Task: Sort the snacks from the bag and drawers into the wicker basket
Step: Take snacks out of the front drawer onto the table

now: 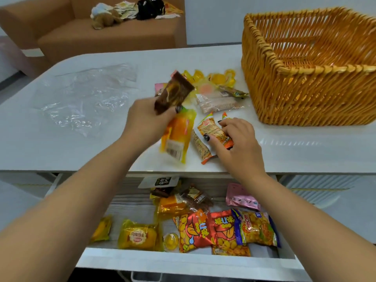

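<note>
Brown wrapper (174,94) pinched in left hand (146,119) fingers — right hand (237,143) fingers curled round orange packet (213,129).

Single head-worn wide-angle view, close, angled forward and down over desk (61,147) edge and open drawer (183,261).

arms: bare, no sleeves | nails (206,137): dark polish, decorated

On your bench (61,151) the wicker basket (309,78) sits at the far right corner, the plastic bag (85,98) left, loose snacks (215,98) between — the open drawer (183,261) below the near edge.
</note>
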`<control>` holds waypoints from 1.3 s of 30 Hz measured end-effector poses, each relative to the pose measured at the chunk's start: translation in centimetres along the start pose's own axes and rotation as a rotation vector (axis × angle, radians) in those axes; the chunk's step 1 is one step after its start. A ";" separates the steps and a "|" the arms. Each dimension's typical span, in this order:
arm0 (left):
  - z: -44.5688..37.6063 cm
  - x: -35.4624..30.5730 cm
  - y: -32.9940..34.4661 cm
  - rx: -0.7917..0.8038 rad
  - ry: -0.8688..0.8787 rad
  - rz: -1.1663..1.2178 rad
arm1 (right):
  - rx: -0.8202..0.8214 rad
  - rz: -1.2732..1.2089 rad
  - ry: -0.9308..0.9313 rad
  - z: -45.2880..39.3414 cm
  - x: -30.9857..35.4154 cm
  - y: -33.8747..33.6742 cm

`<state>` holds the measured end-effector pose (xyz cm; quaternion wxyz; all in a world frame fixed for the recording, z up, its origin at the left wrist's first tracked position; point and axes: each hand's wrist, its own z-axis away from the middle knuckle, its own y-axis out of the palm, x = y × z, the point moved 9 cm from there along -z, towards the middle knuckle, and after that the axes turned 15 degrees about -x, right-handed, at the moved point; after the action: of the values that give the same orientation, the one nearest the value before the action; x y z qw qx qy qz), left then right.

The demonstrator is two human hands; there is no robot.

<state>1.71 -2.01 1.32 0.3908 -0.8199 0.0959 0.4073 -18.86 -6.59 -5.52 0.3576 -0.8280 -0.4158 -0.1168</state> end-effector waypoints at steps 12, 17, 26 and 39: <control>-0.5 4.3 6.0 -0.400 -0.220 0.237 | 0.004 0.018 0.044 -0.3 -0.5 0.3; 0.2 5.6 5.7 -0.398 -0.253 0.202 | -0.083 -0.077 0.071 -0.7 -0.6 -0.8; 0.1 6.2 5.5 -0.446 -0.320 0.168 | -0.267 -0.138 -0.056 -9.5 4.8 0.4; 0.3 6.5 5.2 -0.526 -0.374 0.249 | 0.285 0.173 0.265 -13.9 -1.0 9.3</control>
<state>3.27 -4.23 -6.58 0.1242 -0.7856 0.0136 0.6060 -10.92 -20.49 -0.64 0.5312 -0.7791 -0.3049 -0.1335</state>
